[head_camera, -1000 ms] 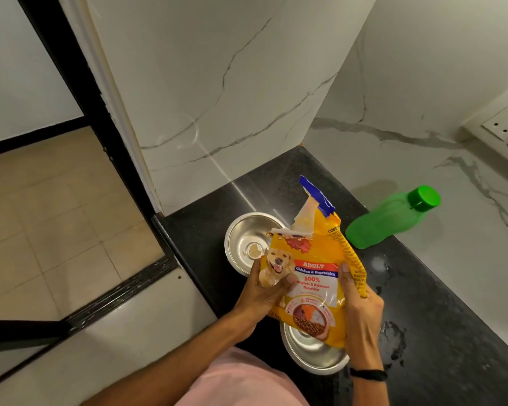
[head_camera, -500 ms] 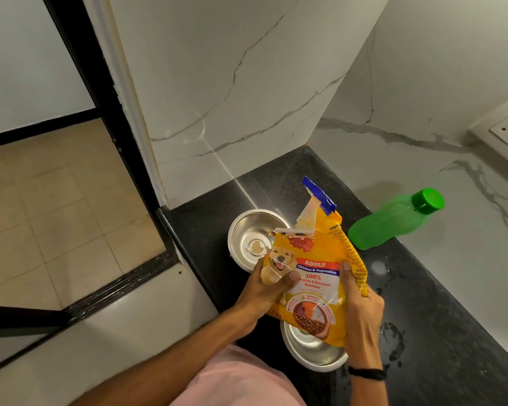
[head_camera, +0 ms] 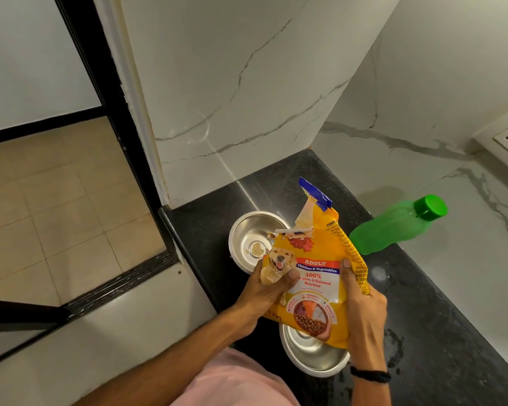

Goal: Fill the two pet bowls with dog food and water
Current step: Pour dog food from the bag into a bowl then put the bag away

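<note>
**At the desk's left edge, a floppy kibble bag in both hands**

Over the desk's (head_camera: 423, 303) left edge, the yellow dog food bag (head_camera: 317, 276) is held upright between the two steel bowls. Its torn mouth, with a blue flap sticking up, leans towards the far bowl (head_camera: 247, 230) by the far left corner. The left hand (head_camera: 264, 294) grips the bag's left side, thumb across the printed dog. The right hand (head_camera: 364, 309) is wrapped round the right side, thumb on the front.

I'd reckon that bag is soft, crinkly film with loose pellets that slide as it tips, so it will sag and pour in a rush unless it is held on both flanks below the mouth, as it is now. Squeezing higher up would narrow the opening.

Only a small patch of crumbs lies in the far bowl. The near bowl (head_camera: 311, 358) sits partly under the bag, and what shows looks bare. A capped green water bottle (head_camera: 393, 227) waits by the marble wall. Wet patches shine on the desk nearby, so the bowls may skid.
</note>
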